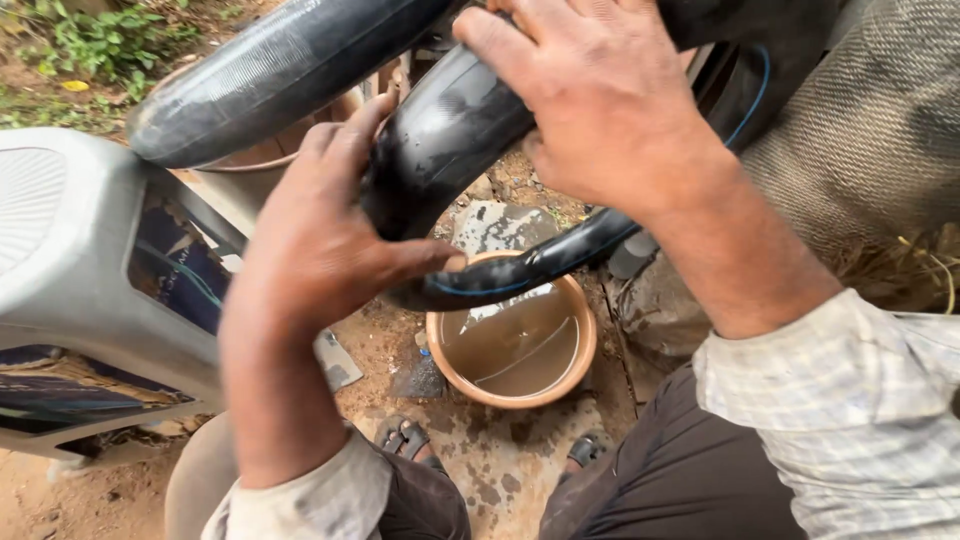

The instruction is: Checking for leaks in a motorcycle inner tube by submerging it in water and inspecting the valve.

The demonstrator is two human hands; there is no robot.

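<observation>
My left hand (320, 240) and right hand (590, 100) both clench the black inner tube (450, 130) at upper centre, above the clay bowl of muddy water (515, 345); the rubber looks soft, light and wet-slick, so I judge wrapping its fat middle grips best.

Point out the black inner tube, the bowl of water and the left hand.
black inner tube (450, 130), head view: glossy bend between the hands.
bowl of water (585, 352), head view: its right rim.
left hand (320, 240), head view: back of the hand.
</observation>
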